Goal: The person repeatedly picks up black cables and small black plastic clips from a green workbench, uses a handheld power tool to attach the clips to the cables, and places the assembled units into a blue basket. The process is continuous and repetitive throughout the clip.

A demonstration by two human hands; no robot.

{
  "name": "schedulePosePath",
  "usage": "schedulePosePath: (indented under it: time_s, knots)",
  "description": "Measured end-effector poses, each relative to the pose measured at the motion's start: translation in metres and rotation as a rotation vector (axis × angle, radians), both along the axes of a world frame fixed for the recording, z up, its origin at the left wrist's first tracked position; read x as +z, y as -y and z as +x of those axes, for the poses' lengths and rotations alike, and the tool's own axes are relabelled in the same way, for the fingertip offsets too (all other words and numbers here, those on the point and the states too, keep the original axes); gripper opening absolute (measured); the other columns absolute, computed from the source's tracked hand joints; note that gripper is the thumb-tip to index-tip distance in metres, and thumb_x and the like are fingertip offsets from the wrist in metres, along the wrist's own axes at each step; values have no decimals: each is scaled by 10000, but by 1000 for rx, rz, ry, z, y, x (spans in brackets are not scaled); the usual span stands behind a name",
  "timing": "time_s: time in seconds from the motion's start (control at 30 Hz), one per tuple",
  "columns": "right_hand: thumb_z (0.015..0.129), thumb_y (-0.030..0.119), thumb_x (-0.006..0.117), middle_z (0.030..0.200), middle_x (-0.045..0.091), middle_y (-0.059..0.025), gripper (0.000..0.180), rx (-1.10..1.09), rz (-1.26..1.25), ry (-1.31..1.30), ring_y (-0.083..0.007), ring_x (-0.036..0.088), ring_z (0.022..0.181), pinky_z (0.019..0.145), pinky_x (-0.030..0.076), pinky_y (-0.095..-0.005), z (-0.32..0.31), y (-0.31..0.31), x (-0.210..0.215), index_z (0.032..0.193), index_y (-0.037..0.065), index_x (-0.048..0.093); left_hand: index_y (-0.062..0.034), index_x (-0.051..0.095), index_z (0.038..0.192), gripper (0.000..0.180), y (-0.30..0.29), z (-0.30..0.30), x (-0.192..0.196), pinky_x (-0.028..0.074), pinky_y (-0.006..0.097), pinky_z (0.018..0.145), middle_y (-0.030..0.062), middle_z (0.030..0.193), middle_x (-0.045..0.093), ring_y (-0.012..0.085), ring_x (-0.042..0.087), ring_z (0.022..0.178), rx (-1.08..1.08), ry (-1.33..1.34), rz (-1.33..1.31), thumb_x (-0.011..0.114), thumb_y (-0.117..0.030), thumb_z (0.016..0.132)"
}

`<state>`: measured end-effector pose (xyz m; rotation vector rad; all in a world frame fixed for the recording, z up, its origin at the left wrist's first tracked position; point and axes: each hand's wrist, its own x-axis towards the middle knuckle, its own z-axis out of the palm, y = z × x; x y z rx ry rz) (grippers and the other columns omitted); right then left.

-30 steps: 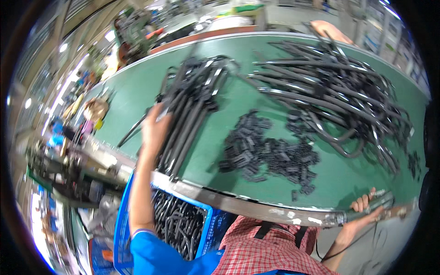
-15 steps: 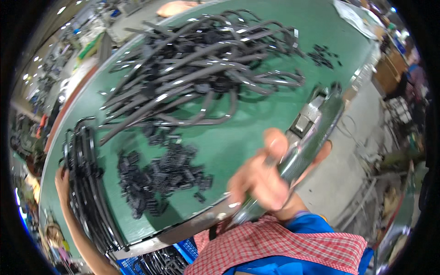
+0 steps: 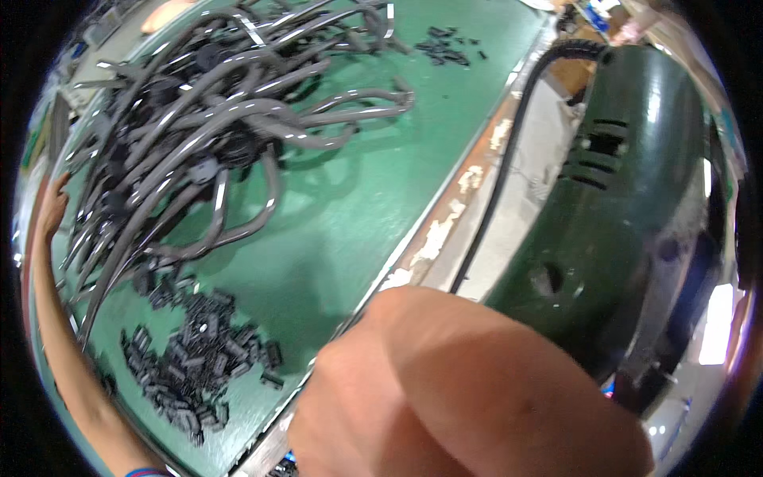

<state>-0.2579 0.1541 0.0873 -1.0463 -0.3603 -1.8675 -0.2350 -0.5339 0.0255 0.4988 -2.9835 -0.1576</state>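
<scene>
My right hand (image 3: 469,389) is large in the foreground, its fingers curled round a dark green corded power tool (image 3: 628,175) with slots in its housing. Most of the grip and the fingertips are hidden behind the back of the hand. At the far left, my left hand (image 3: 54,208) reaches to the outer end of a pile of bent dark-grey tubes (image 3: 230,119). A finger is stretched out beside the tube ends; whether it touches one is unclear. Small black plastic clips (image 3: 195,362) lie heaped on the table between my arms.
The green table (image 3: 334,246) has a worn metal edge (image 3: 433,238) along its right side. A black cable (image 3: 509,167) runs down past that edge from the tool. A smaller scatter of black pieces (image 3: 447,48) lies at the far end.
My left hand has gone from the bundle of black tubes to the far-left end of the large pile. The tool and right hand now appear much nearer, and the view has shifted right.
</scene>
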Motion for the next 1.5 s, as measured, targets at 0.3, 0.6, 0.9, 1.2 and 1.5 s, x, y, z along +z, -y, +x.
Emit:
schedulePosePath:
  time_s: [0.3,0.6,0.9,1.2,1.5]
  knots:
    - [928,456,462,583,491,-9,439,-55,35,-113,-138,495,475,617,433,-359,-12,-9,12,1206,118,494,32,513,1223,414,-64,-60,-37,435,299,866,158,1075,611,226,587,977,74,183,125,509,-111,835]
    - [956,373,462,580,502,-9,344,-7,-10,-128,-135,505,481,566,433,-333,-10,-22,26,1190,124,503,-48,535,1251,375,-170,4,50,425,314,920,139,1188,600,242,576,1103,102,-321,-383,504,-301,976]
    - [927,260,570,627,510,-20,440,-373,127,346,-133,531,522,569,437,-299,-9,-51,-26,1275,21,445,11,625,1108,271,-446,177,21,473,322,863,142,1059,663,210,620,951,210,-266,295,604,-118,871]
    - [760,826,415,695,496,-19,890,-913,589,325,-161,479,586,640,451,-384,-12,20,-33,1228,70,467,-74,627,1063,300,-560,169,-49,503,375,553,101,790,637,280,635,652,9,-188,378,686,-238,819]
    - [731,829,460,716,504,-59,1010,-1180,889,-335,-184,501,603,593,444,-344,23,100,-77,1314,12,342,-78,611,1070,324,-559,169,-58,500,361,528,69,734,594,247,624,628,-29,-248,396,685,-253,807]
